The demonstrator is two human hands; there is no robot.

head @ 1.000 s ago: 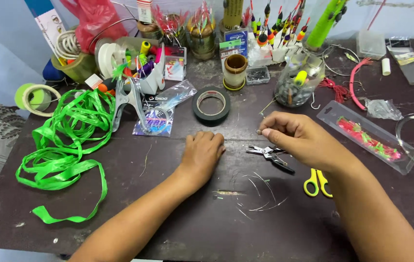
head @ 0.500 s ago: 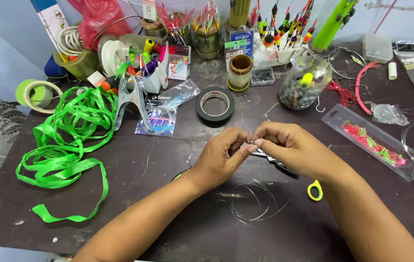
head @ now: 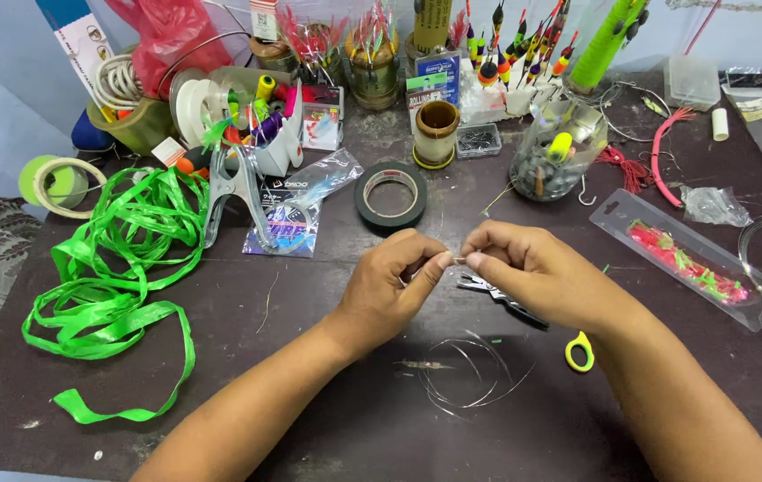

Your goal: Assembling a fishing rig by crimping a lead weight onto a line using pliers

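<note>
My left hand (head: 394,281) and my right hand (head: 524,268) meet above the middle of a dark table (head: 310,419), thumbs and forefingers pinched together on a tiny item at about the point where the fingertips touch. A thin clear fishing line (head: 470,379) hangs from there and lies in loose loops on the table just below my hands. Small pliers (head: 501,299) lie under my right hand. Yellow-handled scissors (head: 579,351) poke out beside my right wrist.
A roll of black tape (head: 390,195) lies beyond my hands. Tangled green ribbon (head: 122,268) covers the left side. A clear packet of pink lures (head: 689,259) lies at right. Jars, floats, spools and a glass jar of weights (head: 555,161) crowd the back edge.
My left hand lifted off the table and moved right to meet my right hand. Both now pinch the small item and the line loops lie below them.
</note>
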